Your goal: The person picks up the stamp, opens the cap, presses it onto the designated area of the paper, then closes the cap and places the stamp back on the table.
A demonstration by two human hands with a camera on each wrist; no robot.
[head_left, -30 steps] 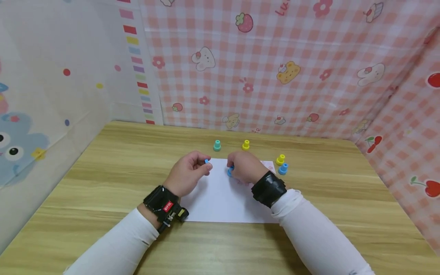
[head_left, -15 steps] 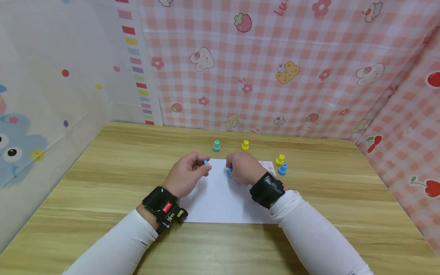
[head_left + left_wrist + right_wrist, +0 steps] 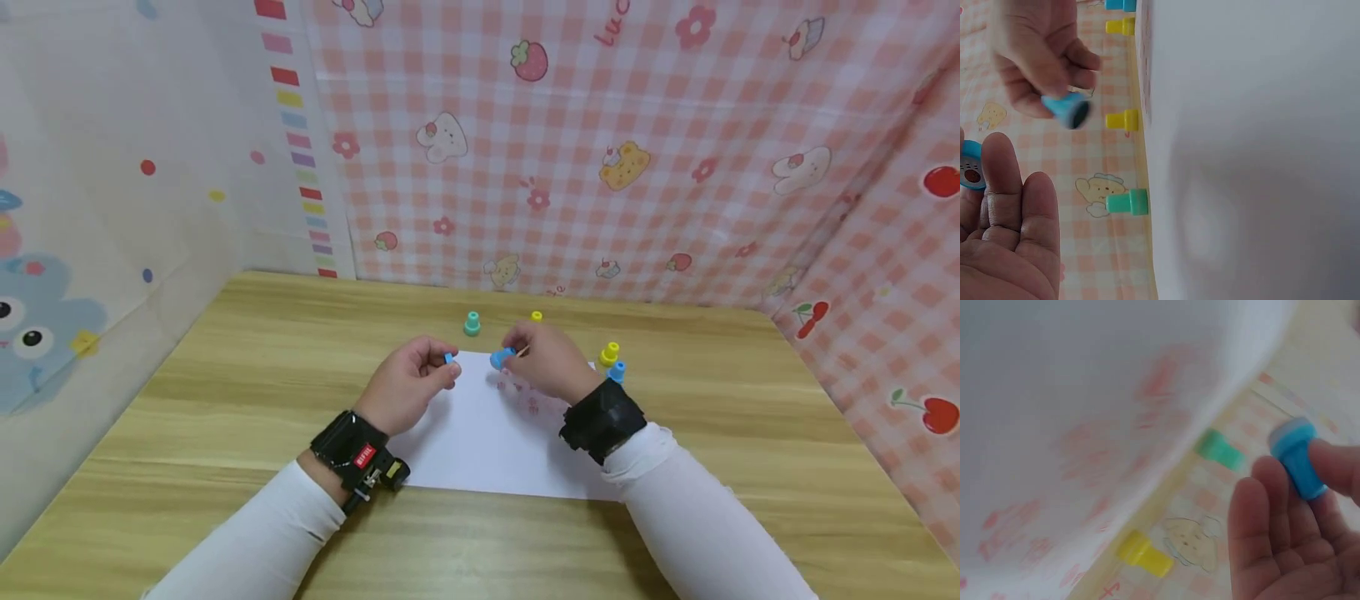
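My right hand pinches a blue stamp between thumb and fingers, raised over the far part of a white sheet of paper. The stamp lies tilted, and its dark face shows in the left wrist view. Reddish-pink prints mark the sheet below and beside this hand. Over the sheet's left edge, my left hand pinches a small blue cap with thumb and finger. A printed picture shows on that cap in the left wrist view.
Beyond the paper stand a teal stamp and a yellow stamp. Another yellow stamp and a blue stamp are close to the sheet's far right corner. A checked cloth hangs behind the wooden table.
The right hand has lifted the blue stamp off the paper and tilted it, shifting slightly right. More pink prints show beneath. The left hand keeps its place with the cap.
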